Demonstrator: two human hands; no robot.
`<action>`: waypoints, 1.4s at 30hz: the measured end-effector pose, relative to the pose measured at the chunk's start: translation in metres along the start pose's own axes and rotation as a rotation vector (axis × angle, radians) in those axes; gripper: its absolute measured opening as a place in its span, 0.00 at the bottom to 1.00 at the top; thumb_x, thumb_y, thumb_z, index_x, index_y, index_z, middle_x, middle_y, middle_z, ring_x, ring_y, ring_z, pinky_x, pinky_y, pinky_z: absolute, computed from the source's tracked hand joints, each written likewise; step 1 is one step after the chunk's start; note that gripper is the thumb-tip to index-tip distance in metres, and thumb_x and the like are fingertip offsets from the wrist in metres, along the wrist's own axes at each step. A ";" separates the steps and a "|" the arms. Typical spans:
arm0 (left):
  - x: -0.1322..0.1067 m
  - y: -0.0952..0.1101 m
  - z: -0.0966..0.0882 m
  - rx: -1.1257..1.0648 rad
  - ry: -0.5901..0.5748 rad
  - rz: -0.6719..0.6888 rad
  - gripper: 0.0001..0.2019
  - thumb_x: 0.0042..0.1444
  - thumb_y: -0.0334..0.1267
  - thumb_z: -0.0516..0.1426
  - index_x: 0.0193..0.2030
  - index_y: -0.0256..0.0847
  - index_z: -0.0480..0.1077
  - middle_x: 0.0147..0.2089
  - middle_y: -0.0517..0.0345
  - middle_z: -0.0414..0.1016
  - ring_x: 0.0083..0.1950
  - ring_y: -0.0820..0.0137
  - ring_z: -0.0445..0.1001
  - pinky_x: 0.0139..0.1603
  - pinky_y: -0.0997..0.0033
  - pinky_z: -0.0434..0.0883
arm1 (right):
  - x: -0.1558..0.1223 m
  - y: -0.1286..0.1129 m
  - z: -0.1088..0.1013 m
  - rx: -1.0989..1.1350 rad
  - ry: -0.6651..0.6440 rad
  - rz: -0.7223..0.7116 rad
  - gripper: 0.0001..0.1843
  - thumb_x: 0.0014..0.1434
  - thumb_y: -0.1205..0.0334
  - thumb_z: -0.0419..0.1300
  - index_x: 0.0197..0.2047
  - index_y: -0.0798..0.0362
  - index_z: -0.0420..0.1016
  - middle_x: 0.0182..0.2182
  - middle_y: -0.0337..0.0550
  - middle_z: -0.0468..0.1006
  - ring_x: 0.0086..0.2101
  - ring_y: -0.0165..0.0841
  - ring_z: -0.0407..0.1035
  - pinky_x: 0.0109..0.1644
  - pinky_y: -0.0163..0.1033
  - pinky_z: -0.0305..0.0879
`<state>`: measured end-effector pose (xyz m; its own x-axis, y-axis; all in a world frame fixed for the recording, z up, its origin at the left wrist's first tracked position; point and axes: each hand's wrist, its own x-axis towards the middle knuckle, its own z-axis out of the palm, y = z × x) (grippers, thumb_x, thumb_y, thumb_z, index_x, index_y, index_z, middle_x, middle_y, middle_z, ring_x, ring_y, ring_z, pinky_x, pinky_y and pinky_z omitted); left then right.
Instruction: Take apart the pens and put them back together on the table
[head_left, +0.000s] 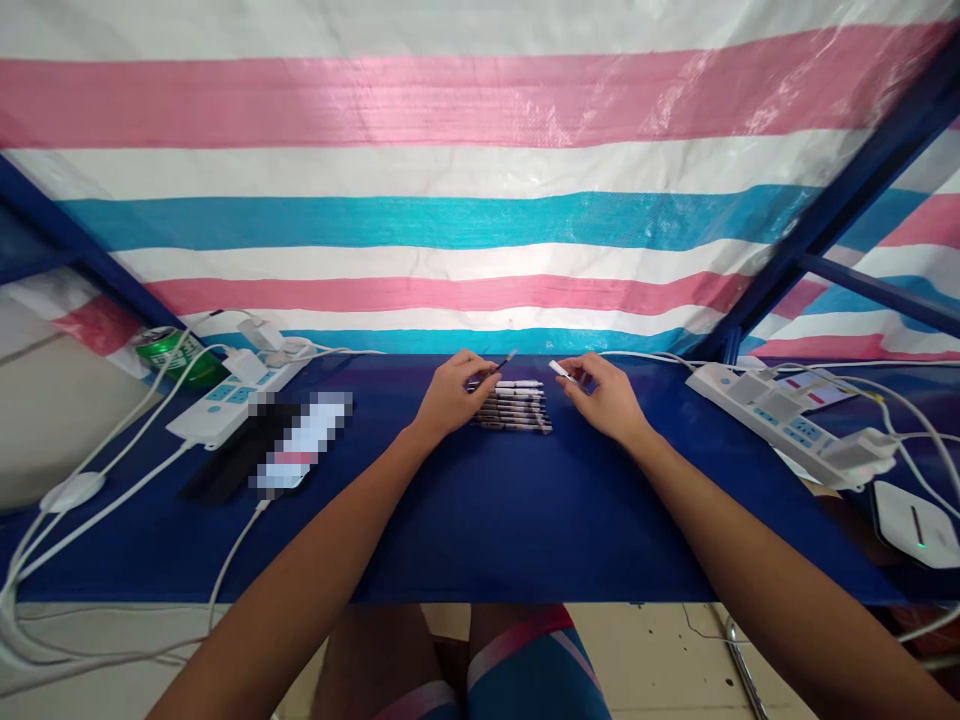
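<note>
My left hand (pixel 452 395) pinches a thin, dark pen (pixel 505 362), its pale, slightly yellowish tip pointing up and to the right. My right hand (pixel 606 400) is closed on a small white pen cap (pixel 559 369), whose lower end is hidden by the fingers. A gap separates the pen tip from the cap. Between the hands, a row of several pens (pixel 517 408) with white and dark barrels lies side by side on the blue table (pixel 517 520). My left fingers are over the left ends of those pens, partly covering them.
To the left, a blurred-out phone (pixel 307 440) on a cable lies beside a power strip (pixel 236 395) and a green can (pixel 176 352). On the right are another power strip (pixel 795 425) with chargers and a white box (pixel 916 525). A striped sheet (pixel 480 220) hangs behind the table.
</note>
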<state>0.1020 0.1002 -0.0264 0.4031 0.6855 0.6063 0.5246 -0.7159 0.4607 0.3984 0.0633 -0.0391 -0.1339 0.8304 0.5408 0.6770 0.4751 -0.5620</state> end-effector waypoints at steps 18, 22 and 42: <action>-0.026 -0.045 -0.050 0.684 -0.187 -0.540 0.22 0.69 0.51 0.55 0.59 0.36 0.77 0.58 0.32 0.76 0.57 0.44 0.77 0.55 0.49 0.74 | 0.000 0.027 -0.019 -0.534 -0.251 0.364 0.25 0.70 0.41 0.57 0.57 0.48 0.83 0.45 0.59 0.84 0.46 0.55 0.78 0.47 0.56 0.73; 0.000 -0.034 -0.029 0.400 -0.254 -0.151 0.15 0.71 0.41 0.55 0.56 0.40 0.79 0.55 0.42 0.82 0.56 0.54 0.78 0.60 0.53 0.74 | 0.004 0.026 -0.008 -0.382 -0.197 0.013 0.17 0.73 0.55 0.56 0.53 0.50 0.85 0.48 0.54 0.85 0.53 0.50 0.74 0.60 0.56 0.70; 0.014 -0.013 0.015 0.134 -0.263 0.147 0.12 0.74 0.38 0.55 0.52 0.41 0.80 0.56 0.49 0.82 0.59 0.60 0.78 0.62 0.56 0.73 | 0.009 0.007 0.013 -0.037 -0.157 -0.238 0.16 0.71 0.65 0.56 0.56 0.48 0.82 0.56 0.49 0.84 0.57 0.48 0.74 0.66 0.62 0.68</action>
<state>0.1123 0.1213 -0.0338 0.6527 0.5992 0.4636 0.5331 -0.7980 0.2809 0.3928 0.0783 -0.0459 -0.4006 0.7333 0.5494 0.6387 0.6534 -0.4065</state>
